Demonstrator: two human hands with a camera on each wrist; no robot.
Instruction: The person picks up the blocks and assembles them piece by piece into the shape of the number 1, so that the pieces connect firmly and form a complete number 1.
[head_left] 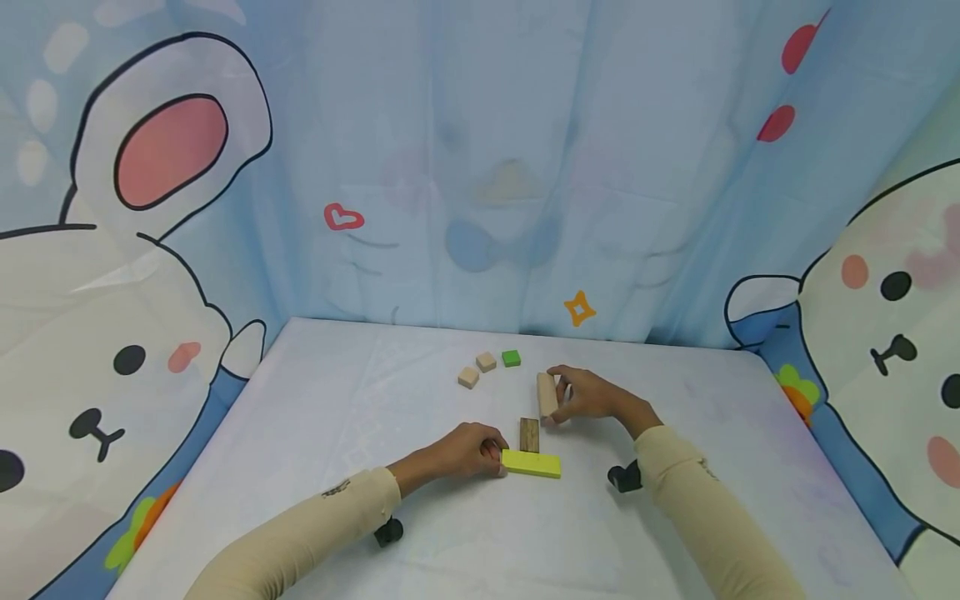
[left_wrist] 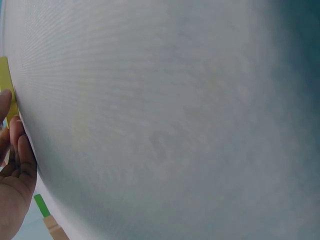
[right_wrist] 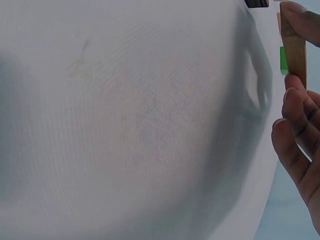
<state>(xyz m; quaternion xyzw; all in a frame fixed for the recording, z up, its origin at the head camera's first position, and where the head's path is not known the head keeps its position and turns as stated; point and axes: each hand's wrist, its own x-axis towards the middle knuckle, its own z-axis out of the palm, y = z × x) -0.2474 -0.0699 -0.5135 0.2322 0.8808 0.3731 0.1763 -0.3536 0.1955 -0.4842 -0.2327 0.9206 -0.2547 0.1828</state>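
Note:
My left hand (head_left: 472, 450) pinches the left end of a long yellow block (head_left: 531, 463), thumb and finger at its edges. In the left wrist view the yellow block (left_wrist: 7, 82) lies at the left edge beside the fingertips. Just behind it, a darker brown wooden block (head_left: 529, 435) stretches away from its middle. My right hand (head_left: 588, 394) holds a pale wooden block (head_left: 547, 396) by its two ends, thumb at one and fingertip at the other. The right wrist view shows this wooden block (right_wrist: 295, 55) between thumb and forefinger, the remaining fingers apart from it.
Toward the back of the white table (head_left: 330, 383) sit two small pale wooden blocks (head_left: 468, 377) and a small green block (head_left: 512, 358). A blue printed curtain (head_left: 480, 125) hangs behind the table. Dark wrist devices (head_left: 626, 477) show under both forearms.

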